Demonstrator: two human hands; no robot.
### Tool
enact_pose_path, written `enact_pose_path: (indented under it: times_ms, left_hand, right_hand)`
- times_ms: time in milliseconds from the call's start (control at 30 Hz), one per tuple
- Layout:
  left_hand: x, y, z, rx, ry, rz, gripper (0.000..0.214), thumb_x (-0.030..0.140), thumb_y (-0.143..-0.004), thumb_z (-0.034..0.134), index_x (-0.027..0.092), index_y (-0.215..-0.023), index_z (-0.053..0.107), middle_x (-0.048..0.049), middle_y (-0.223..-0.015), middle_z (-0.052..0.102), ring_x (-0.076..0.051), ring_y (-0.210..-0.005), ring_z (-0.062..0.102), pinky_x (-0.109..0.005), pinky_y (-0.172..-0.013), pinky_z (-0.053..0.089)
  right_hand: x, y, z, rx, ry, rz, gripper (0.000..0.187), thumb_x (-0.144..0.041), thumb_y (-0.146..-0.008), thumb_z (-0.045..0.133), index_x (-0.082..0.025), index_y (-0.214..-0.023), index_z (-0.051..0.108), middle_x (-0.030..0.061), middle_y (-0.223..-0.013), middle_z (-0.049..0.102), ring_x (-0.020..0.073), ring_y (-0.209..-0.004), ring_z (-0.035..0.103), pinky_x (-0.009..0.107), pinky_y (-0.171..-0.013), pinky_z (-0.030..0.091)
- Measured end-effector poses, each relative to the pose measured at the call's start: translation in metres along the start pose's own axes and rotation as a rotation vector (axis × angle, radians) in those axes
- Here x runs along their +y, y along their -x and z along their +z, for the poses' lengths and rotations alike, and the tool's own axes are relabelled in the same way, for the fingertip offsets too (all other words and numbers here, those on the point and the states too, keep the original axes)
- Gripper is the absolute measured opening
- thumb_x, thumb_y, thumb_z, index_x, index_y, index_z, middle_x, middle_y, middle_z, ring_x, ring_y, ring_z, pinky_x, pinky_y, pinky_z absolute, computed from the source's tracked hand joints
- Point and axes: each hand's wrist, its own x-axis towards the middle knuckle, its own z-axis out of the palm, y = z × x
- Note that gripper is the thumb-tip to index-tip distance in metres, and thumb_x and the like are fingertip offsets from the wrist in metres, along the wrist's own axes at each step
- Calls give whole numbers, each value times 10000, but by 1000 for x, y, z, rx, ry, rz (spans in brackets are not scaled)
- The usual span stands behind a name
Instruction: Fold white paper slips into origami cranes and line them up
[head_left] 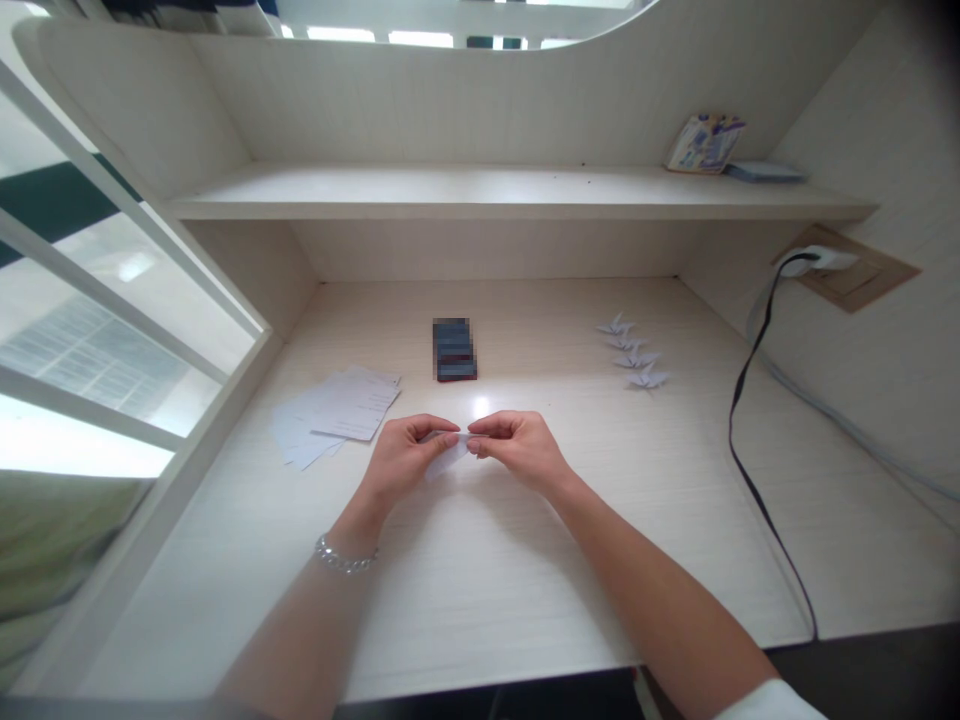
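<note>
Over the middle of the pale wooden desk (pixel 525 580), my left hand (pixel 405 455) and my right hand (pixel 517 445) meet fingertip to fingertip. Both pinch a small folded piece of white paper (pixel 448 457) between them, just above the desk. A silver bracelet (pixel 345 558) circles my left wrist. To the left of my left hand lies a loose stack of white paper sheets (pixel 337 410). Several small folded paper cranes (pixel 634 352) stand in a row at the far right of the desk.
A dark phone (pixel 454 349) lies flat beyond my hands. A black cable (pixel 750 420) runs from a wall socket (pixel 840 265) down across the desk's right side. On the shelf above sits a colourful card (pixel 705 142). A window frame borders the left.
</note>
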Motion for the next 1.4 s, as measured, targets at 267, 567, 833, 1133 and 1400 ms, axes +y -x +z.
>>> enact_pose_path:
  times_ms: [267,567,833,1133,1400]
  left_hand:
    - [0,0,-1,12,-40,6,284,411,-683,664,164,-815,705,-57,-747,697,-148,-606,581,-221,-498,402]
    - [-1,0,1,-23,23,-41,290,408,-682,659,147,-800,701,-72,-757,697,-162,-624,592,-232,-514,412]
    - [-1,-1,1,-42,13,-64,309,415,-673,654,150,-823,702,-79,-769,700,-172,-642,600,-239,-527,418]
    - [1,0,-1,-48,14,-81,296,408,-673,646,141,-790,699,-72,-731,687,-157,-607,578,-237,-512,405]
    - [1,-1,-4,-26,33,-102,286,393,-660,662,140,-789,696,-61,-710,680,-147,-584,563,-229,-494,380]
  right_hand:
    - [4,-2,-4,-123,-61,40,329,-397,-668,696,-120,-845,703,65,-702,678,156,-633,643,315,-639,537]
    - [10,-5,-8,-137,-127,104,358,-373,-611,748,-113,-854,712,60,-672,683,152,-612,644,302,-627,541]
    - [10,-6,-7,-132,-79,118,335,-363,-632,732,-113,-854,708,54,-659,677,152,-609,648,302,-626,547]
    - [7,-5,-15,-145,-90,100,371,-339,-608,756,-104,-889,695,66,-686,685,170,-649,657,331,-669,546]
    - [5,-7,-22,-99,-123,56,363,-411,-655,709,-129,-883,688,73,-768,687,149,-659,647,309,-661,537]
